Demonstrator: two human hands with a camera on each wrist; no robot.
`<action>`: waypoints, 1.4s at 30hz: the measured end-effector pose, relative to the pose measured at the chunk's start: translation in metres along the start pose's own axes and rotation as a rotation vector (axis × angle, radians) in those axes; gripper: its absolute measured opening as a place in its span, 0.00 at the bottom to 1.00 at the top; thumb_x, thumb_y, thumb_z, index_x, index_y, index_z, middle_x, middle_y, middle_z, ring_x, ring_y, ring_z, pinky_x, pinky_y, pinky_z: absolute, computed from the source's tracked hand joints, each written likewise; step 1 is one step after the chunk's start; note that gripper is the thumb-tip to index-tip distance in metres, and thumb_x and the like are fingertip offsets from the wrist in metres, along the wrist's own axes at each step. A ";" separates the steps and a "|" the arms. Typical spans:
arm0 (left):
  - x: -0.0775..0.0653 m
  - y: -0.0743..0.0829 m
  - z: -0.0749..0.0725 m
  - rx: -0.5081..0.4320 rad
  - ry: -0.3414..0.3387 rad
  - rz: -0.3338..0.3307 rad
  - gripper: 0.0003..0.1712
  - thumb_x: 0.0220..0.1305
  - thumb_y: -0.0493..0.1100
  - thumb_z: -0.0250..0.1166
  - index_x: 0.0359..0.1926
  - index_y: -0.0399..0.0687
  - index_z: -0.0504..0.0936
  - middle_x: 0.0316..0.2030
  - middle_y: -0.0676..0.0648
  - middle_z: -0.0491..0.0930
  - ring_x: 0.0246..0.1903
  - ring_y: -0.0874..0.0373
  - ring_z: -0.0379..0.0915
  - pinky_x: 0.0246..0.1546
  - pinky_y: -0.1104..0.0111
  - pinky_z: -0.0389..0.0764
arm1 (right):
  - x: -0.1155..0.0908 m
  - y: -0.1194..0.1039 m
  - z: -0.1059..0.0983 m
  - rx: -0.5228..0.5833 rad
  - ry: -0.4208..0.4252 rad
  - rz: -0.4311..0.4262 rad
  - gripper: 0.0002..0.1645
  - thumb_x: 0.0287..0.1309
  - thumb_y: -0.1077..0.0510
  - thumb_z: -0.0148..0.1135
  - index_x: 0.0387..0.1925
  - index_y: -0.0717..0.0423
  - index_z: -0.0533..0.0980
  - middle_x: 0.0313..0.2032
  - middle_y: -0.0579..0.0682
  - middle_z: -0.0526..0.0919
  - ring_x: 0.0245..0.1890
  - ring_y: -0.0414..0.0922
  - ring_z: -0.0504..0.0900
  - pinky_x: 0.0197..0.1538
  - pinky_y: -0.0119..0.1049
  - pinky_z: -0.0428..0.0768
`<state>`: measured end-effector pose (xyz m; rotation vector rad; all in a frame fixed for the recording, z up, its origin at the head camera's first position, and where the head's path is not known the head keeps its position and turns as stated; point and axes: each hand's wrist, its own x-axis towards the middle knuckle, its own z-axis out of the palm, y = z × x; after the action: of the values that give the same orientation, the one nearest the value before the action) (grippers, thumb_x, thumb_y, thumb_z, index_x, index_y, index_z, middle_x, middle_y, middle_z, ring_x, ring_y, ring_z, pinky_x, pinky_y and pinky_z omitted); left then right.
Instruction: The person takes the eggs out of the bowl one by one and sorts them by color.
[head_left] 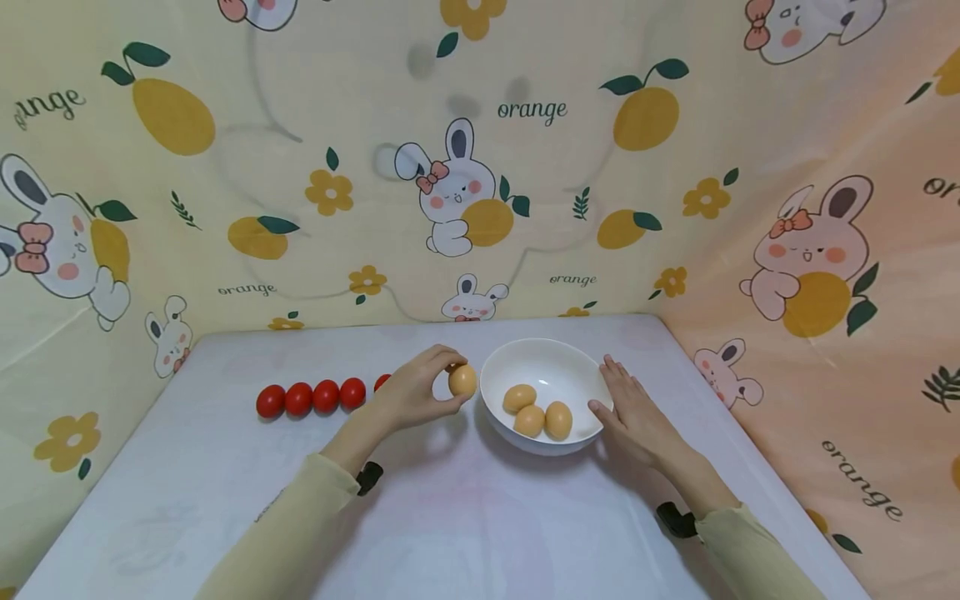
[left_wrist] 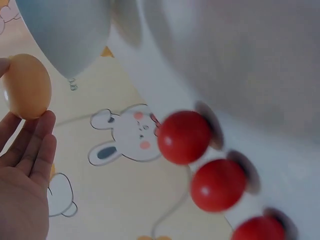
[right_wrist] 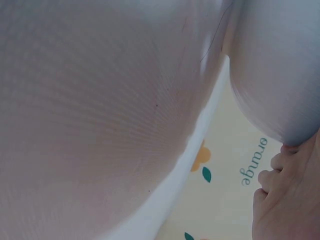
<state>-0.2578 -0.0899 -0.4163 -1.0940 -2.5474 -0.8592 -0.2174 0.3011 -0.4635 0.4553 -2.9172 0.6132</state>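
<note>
Left: glossy red tomato-like balls (head_left: 326, 397) | left hand (head_left: 416, 390): pinching smooth tan oval egg (head_left: 463, 382), just left of glossy white round bowl (head_left: 555, 367), three tan eggs (head_left: 529, 421) inside | right hand (head_left: 636, 417): fingers straight, together, touching bowl's right side | seemingly loading eggs; next likely needs lifting over rim, gentle release

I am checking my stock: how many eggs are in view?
4: one egg in the left hand; in the bowl, the left egg, the middle egg and the right egg. The bowl's near wall could hide more.
</note>
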 end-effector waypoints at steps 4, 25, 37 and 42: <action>-0.012 -0.007 -0.009 0.023 -0.018 -0.022 0.28 0.59 0.43 0.77 0.58 0.42 0.81 0.55 0.48 0.80 0.52 0.55 0.79 0.56 0.62 0.83 | 0.001 0.000 0.000 0.004 -0.005 0.003 0.48 0.79 0.37 0.45 0.81 0.67 0.47 0.82 0.63 0.42 0.81 0.65 0.42 0.79 0.63 0.46; -0.082 -0.036 -0.062 0.086 -0.094 -0.152 0.28 0.58 0.40 0.78 0.59 0.44 0.81 0.55 0.48 0.80 0.49 0.55 0.78 0.49 0.59 0.86 | 0.000 -0.004 -0.003 0.003 -0.013 0.006 0.48 0.80 0.38 0.44 0.81 0.68 0.46 0.82 0.64 0.42 0.81 0.65 0.42 0.79 0.62 0.45; -0.127 -0.060 -0.086 0.061 -0.095 -0.233 0.25 0.55 0.37 0.78 0.55 0.47 0.82 0.48 0.54 0.81 0.47 0.57 0.78 0.51 0.56 0.85 | -0.001 -0.001 0.000 0.012 0.000 -0.004 0.48 0.80 0.39 0.45 0.80 0.70 0.47 0.82 0.65 0.42 0.81 0.66 0.42 0.78 0.63 0.45; -0.149 -0.067 -0.097 0.059 -0.098 -0.275 0.25 0.53 0.35 0.79 0.53 0.45 0.82 0.45 0.54 0.82 0.47 0.55 0.79 0.51 0.52 0.85 | 0.001 -0.001 0.000 0.016 -0.002 -0.010 0.48 0.80 0.39 0.45 0.80 0.70 0.47 0.81 0.66 0.42 0.80 0.67 0.43 0.78 0.63 0.45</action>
<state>-0.2042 -0.2715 -0.4309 -0.7982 -2.8318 -0.8024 -0.2185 0.3001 -0.4628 0.4728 -2.9121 0.6356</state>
